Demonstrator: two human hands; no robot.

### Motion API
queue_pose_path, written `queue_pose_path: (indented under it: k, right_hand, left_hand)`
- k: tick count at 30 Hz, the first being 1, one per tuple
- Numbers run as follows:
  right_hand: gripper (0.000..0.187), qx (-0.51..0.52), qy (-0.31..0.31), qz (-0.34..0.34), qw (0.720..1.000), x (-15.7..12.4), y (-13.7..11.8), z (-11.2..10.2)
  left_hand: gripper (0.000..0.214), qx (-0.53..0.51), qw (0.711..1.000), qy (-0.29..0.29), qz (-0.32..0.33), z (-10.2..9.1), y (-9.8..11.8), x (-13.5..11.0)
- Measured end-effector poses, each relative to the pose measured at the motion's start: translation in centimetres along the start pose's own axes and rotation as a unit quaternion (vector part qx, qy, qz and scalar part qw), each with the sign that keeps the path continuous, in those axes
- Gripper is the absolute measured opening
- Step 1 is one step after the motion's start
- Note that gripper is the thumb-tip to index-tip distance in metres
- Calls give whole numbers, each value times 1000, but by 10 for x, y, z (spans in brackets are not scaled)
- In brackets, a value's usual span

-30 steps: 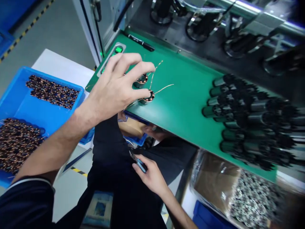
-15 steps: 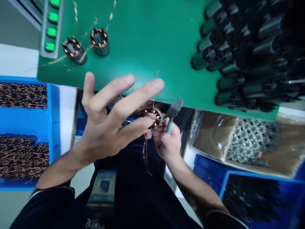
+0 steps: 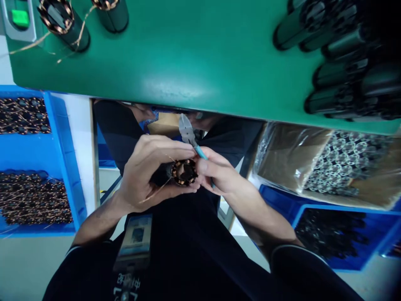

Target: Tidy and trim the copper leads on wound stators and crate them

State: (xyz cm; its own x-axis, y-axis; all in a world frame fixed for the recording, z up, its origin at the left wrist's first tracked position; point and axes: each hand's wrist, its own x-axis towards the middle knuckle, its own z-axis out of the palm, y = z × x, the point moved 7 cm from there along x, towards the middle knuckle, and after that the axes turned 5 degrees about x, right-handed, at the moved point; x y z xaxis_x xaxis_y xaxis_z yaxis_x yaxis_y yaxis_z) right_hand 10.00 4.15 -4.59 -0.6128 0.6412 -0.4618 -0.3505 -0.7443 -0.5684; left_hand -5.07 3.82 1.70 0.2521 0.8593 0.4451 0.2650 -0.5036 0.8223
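My left hand point(image 3: 150, 171) is closed around a dark cylindrical stator point(image 3: 163, 175), and its copper-wound end point(image 3: 184, 172) faces up between my two hands. A thin copper lead point(image 3: 156, 191) trails from it across my left fingers. My right hand point(image 3: 217, 171) holds blue-handled side cutters point(image 3: 188, 129), with the steel jaws pointing away from me, and its fingertips touch the winding. Two similar wound cylinders point(image 3: 64, 25) stand at the top left of the green bench mat point(image 3: 175, 62), out of reach of my fingers.
Blue trays of copper-wound coils point(image 3: 59, 167) lie to my left. Rows of dark cylinders point(image 3: 335, 62) stand on the mat at right. Below them are a cardboard box of metal rings point(image 3: 344, 163) and a blue bin of dark parts point(image 3: 328, 234).
My left hand has moved from the bench to close around the stator, now between both hands. My right hand has brought the cutters in. The view has swung downward toward my lap.
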Motion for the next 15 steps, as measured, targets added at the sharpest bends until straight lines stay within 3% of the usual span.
queue_pose_path:
  k: [3, 5, 7, 9, 12, 15]
  right_hand:
    - [64, -37, 16, -53, 998, 1, 3, -11]
    - [46, -79, 63, -116, 988, -4, 2, -23]
    - [29, -110, 112, -179, 971, -12, -1, -30]
    - [25, -125, 143, -234, 954, -20, -3, -30]
    - [26, -132, 163, -296, 932, -26, -9, -21]
    - [13, -128, 161, -329, 922, -25, -17, -11]
  left_hand:
    - [54, -113, 988, 68, -77, -1, -14, 0]
    - [54, -149, 979, 91, -107, 0, -21, -2]
    - [55, -130, 981, 94, -108, 3, -23, -3]
    - [52, -99, 986, 76, -115, 9, -23, -4]
    - [42, -61, 987, 55, -138, 18, -22, -7]
    - [44, -30, 988, 51, -143, 22, -18, -8]
